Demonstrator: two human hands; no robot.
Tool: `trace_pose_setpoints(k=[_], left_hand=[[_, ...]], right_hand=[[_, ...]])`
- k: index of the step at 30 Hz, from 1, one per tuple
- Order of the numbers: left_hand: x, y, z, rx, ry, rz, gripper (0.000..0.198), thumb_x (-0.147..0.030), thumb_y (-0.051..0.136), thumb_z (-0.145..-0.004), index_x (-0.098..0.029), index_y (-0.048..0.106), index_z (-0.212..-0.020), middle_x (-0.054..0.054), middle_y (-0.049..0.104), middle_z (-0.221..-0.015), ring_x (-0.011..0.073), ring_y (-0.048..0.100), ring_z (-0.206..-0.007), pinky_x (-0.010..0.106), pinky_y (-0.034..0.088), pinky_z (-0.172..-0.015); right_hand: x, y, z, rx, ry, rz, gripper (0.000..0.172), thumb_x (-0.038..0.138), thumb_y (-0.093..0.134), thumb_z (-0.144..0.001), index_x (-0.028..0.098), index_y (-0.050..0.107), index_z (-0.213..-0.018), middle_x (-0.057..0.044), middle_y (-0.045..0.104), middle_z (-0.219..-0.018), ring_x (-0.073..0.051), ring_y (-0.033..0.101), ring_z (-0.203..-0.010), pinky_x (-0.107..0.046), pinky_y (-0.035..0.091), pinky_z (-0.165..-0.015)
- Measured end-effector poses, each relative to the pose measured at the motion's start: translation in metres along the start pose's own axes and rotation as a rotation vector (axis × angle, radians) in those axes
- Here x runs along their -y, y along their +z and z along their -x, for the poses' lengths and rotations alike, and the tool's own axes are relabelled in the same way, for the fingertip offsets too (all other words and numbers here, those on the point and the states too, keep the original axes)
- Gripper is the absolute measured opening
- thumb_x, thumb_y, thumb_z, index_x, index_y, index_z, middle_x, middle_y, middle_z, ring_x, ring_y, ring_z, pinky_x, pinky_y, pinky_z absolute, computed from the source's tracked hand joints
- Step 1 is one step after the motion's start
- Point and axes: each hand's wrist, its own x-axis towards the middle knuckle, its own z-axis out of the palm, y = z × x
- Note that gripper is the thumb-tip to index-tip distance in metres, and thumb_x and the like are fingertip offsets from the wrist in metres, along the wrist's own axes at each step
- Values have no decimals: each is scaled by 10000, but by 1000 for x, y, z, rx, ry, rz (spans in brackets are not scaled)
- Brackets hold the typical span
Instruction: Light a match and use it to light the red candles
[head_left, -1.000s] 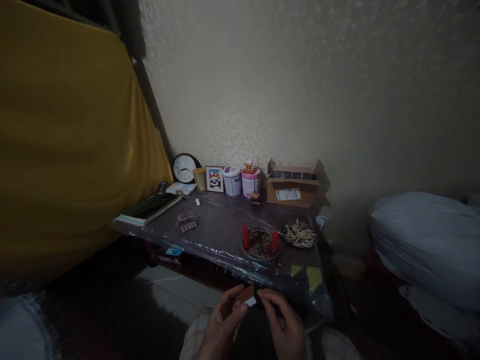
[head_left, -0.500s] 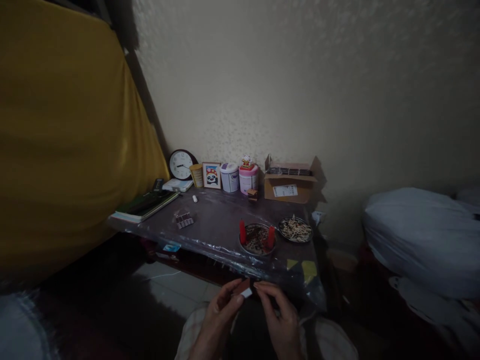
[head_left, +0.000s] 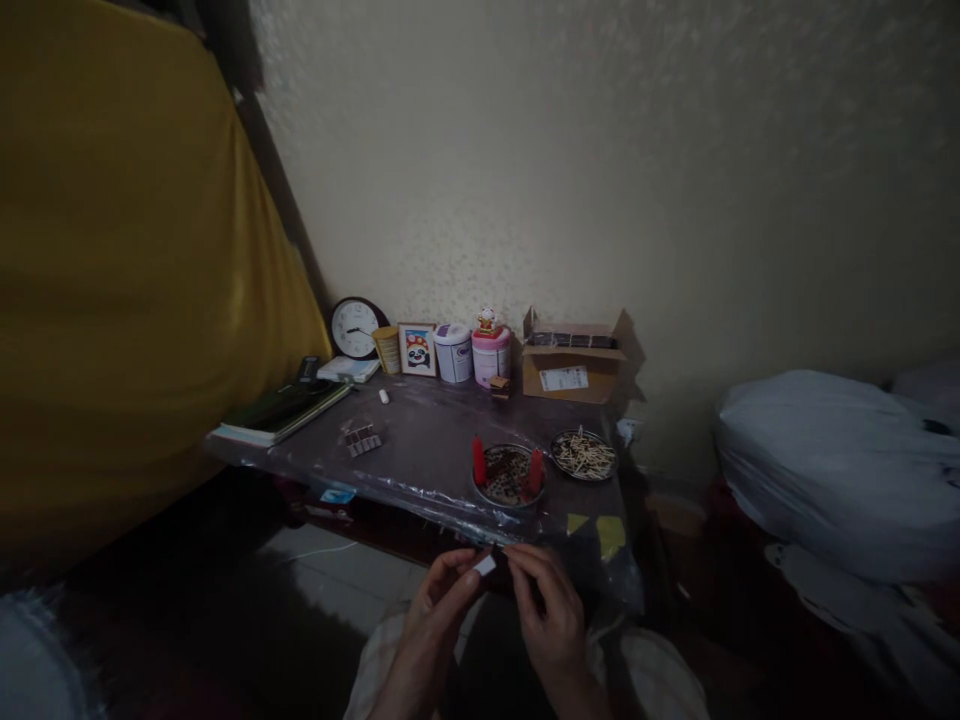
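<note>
My left hand (head_left: pixel 439 612) and my right hand (head_left: pixel 546 612) meet low in the view, just in front of the table's near edge. Both pinch a small matchbox (head_left: pixel 485 565) with a pale end between their fingertips. Right behind them on the table stands a round dish (head_left: pixel 507 476) with two red candles (head_left: pixel 478 461) upright on its rim. A second dish holding a heap of matchsticks (head_left: pixel 583 454) sits to its right.
The low table (head_left: pixel 420 445) is wrapped in clear plastic. At its back stand a clock (head_left: pixel 352 327), a small picture frame (head_left: pixel 417 349), two tubs (head_left: pixel 472 352) and an open cardboard box (head_left: pixel 574 366). Books (head_left: pixel 281 411) lie at left, a yellow sheet (head_left: pixel 127 270) hangs beside, bedding (head_left: pixel 832 470) at right.
The view has drifted so the table sits a little higher and further left. My hands stay together on the matchbox, fingers shifting slightly.
</note>
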Motion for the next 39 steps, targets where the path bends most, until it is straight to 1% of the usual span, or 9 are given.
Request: trace_pose_setpoints(k=[7, 11, 13, 16, 18, 21, 28, 34, 39], left_hand=[[-5, 0, 1, 2, 7, -33, 190, -296, 670, -759, -207, 663, -927, 26, 700, -891, 172, 587, -898, 296, 414, -855], [-7, 3, 2, 5, 21, -9, 193, -280, 683, -748, -204, 663, -924, 25, 700, -885, 171, 589, -893, 305, 413, -864], [-7, 3, 3, -3, 33, -20, 201, -282, 700, -730, -200, 668, -910, 27, 699, -878, 173, 588, -883, 303, 419, -854], [-6, 1, 4, -26, 37, -55, 209, -306, 706, -721, -196, 679, -897, 28, 693, -859, 177, 585, -868, 303, 426, -840], [-6, 1, 4, -49, 33, -59, 214, -315, 711, -714, -194, 684, -888, 27, 684, -853, 177, 580, -863, 306, 427, -843], [-6, 1, 3, -67, 22, -46, 220, -304, 720, -706, -191, 682, -891, 31, 676, -865, 175, 578, -867, 309, 422, -849], [-4, 4, 1, 32, 45, -30, 163, -271, 678, -752, -195, 671, -895, 27, 692, -851, 161, 583, -842, 288, 423, -822], [-4, 4, -1, 35, 33, -5, 162, -269, 698, -729, -204, 692, -877, 19, 701, -830, 163, 596, -833, 292, 424, -837], [-4, 5, -1, 25, 14, 29, 196, -273, 726, -698, -199, 710, -879, 50, 720, -875, 186, 606, -893, 326, 409, -899]], right_hand=[[30, -21, -15, -85, -117, -7, 299, 14, 538, -838, 199, 599, -1065, -63, 690, -963, -156, 650, -929, -289, 545, -819], [8, -7, -7, 10, -187, 69, 271, 43, 532, -849, 206, 615, -1049, -53, 714, -937, -162, 666, -896, -301, 544, -807], [-14, 3, -3, 4, -104, 135, 213, 92, 490, -879, 208, 646, -967, -48, 721, -885, -164, 681, -830, -298, 553, -757], [-35, 9, -2, -138, 129, 95, 144, 181, 514, -892, 201, 656, -889, -49, 714, -852, -169, 679, -819, -286, 553, -727], [-35, 7, -3, -164, 219, 23, 117, 214, 542, -885, 202, 659, -880, -44, 712, -861, -168, 675, -839, -279, 549, -746], [-23, 1, -6, -162, 256, -63, 91, 208, 565, -874, 209, 656, -872, -28, 707, -867, -153, 668, -848, -258, 542, -766], [4, 4, 1, -52, 101, -92, 128, 111, 541, -877, 212, 615, -901, -27, 679, -898, -127, 657, -859, -232, 532, -780], [3, 5, 3, 3, -26, -16, 161, 75, 538, -874, 200, 593, -958, -45, 674, -912, -131, 648, -874, -241, 529, -786], [-2, 4, 4, 4, -54, 12, 171, 83, 528, -884, 200, 594, -990, -49, 684, -918, -134, 651, -878, -242, 535, -790]])
